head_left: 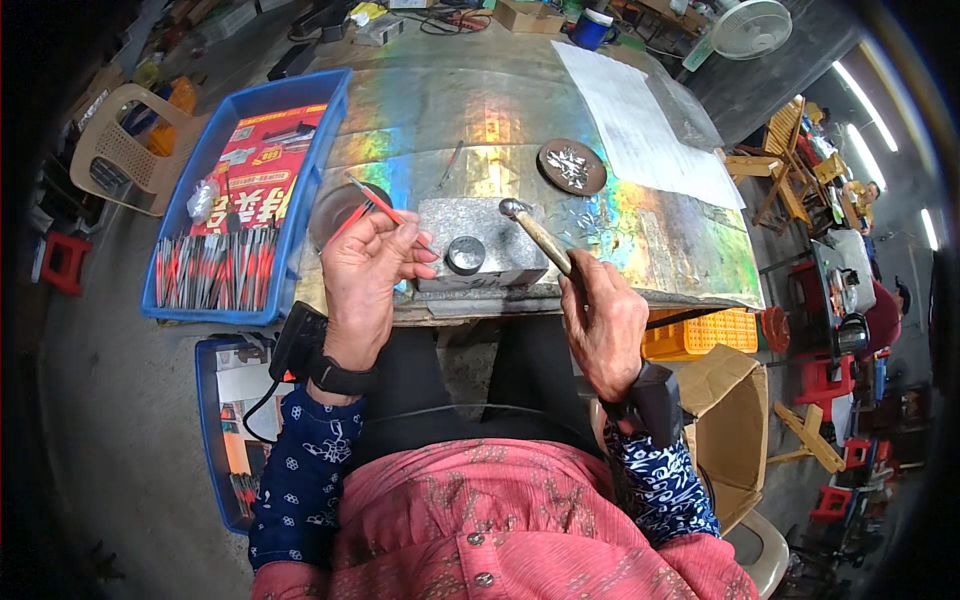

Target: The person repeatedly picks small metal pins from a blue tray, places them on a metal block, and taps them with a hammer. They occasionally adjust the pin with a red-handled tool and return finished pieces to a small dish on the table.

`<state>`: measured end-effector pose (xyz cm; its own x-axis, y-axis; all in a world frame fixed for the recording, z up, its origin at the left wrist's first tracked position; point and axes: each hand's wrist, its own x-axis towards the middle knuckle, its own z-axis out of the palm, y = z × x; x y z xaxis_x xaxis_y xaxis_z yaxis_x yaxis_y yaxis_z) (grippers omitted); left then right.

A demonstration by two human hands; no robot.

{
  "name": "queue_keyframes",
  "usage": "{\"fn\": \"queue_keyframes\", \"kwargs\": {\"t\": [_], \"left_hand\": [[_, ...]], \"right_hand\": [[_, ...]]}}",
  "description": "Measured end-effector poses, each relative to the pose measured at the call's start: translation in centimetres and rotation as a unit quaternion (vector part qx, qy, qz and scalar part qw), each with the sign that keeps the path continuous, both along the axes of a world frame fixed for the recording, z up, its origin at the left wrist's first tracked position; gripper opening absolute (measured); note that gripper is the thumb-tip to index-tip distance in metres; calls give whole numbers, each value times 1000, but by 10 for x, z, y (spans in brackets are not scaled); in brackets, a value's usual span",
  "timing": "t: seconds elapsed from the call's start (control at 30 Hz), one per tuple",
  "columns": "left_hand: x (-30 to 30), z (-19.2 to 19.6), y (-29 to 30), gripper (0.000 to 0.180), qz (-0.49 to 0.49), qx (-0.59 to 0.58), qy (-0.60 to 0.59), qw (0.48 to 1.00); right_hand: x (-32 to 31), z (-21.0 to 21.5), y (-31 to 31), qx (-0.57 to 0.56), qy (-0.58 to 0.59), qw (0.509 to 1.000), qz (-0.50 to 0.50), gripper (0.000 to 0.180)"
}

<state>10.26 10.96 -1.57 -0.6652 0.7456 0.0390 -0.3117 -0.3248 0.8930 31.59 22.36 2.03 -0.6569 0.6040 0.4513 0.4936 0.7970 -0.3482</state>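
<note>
My left hand (370,265) is closed in a pinch around slim red rods (376,201), at least two, which cross at the fingertips; one has a pale metallic tip. In my right hand (608,325) is a hammer (540,237) with a wooden handle and a small rounded metal head, raised over the right part of a grey metal block (500,222). A round black puck-like piece (465,254) sits on the block's front, between my hands. Behind my left fingers a round dish (325,212) is partly hidden.
To the left, a blue tray (337,120) holds many red and grey rods (215,268) and a red printed sheet. A brown dish (598,180) of small silvery pieces stands right of the block; similar bits lie nearby. White paper (630,120) covers the table's right side. A cardboard box (725,430) stands right of my legs.
</note>
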Motion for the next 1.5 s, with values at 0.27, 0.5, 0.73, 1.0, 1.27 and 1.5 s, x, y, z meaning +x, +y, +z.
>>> {"fn": "queue_keyframes", "kwargs": {"t": [0.27,0.5,0.73,1.0,1.27,1.5], "left_hand": [[-15,-9,-16,17,36,-33,38,998],[-53,-28,-26,20,188,-228,522,800],[-60,-46,-20,2,170,-378,688,596],[-61,-56,-10,3,191,-391,704,561],[-58,-20,-62,10,261,-350,669,602],[-93,-9,-107,14,272,-509,585,570]], "right_hand": [[-9,-34,-1,23,-47,998,-28,50],[-14,-45,-1,-34,-75,997,-13,55],[-18,-49,0,-63,-86,994,-1,48],[-19,-48,-1,-68,-70,995,5,48],[-17,-49,0,-80,-69,994,7,52],[-16,-47,0,-69,-78,994,15,54]]}}
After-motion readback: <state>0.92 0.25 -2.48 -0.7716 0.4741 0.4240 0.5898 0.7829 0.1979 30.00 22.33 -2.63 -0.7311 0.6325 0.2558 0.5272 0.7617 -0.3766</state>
